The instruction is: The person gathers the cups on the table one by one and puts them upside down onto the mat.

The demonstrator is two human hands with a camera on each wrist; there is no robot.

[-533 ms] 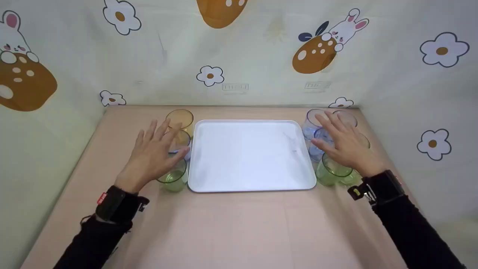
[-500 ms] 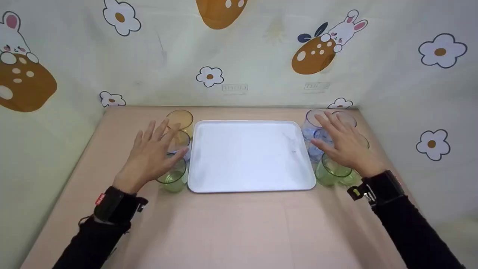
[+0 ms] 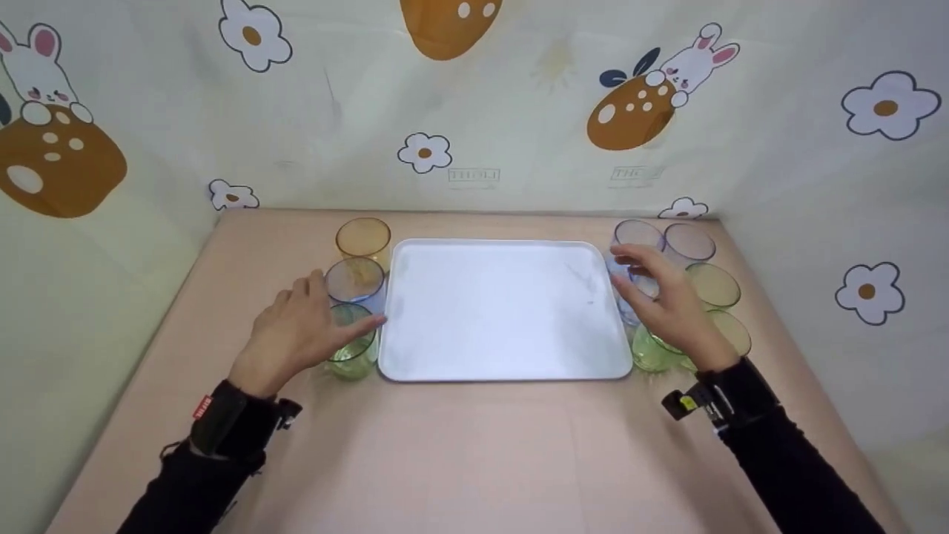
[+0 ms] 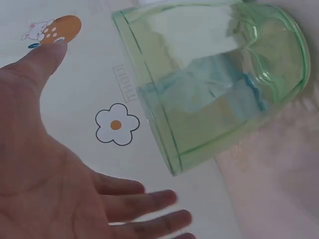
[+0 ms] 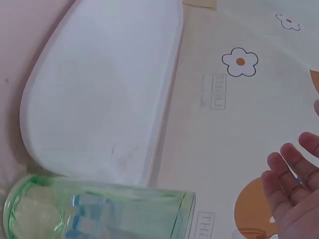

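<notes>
In the head view my left hand point(image 3: 293, 330) is held beside the near-left green glass point(image 3: 350, 365), its thumb stretched toward the tray. The left wrist view shows that green glass point(image 4: 214, 94) apart from the spread fingers. Behind it stand a bluish glass point(image 3: 356, 282) and an orange glass point(image 3: 363, 239). My right hand point(image 3: 671, 304) hovers over the right group, thumb and fingers apart, partly hiding a blue glass and the near green glass point(image 3: 652, 353). In the right wrist view the green glass point(image 5: 114, 209) lies clear of the relaxed fingers point(image 5: 294, 184).
A white rectangular tray point(image 3: 504, 311) lies between the two groups of glasses. Pale purple glasses point(image 3: 689, 243) stand at the back right, with a yellow-green glass point(image 3: 713, 288) before them. A patterned cloth wall point(image 3: 519, 111) rises behind the table point(image 3: 474, 460).
My left hand has drawn back toward the near green glass, uncovering the bluish and orange ones. My right hand has shifted slightly left and nearer, its fingers more bent. The view has shifted slightly.
</notes>
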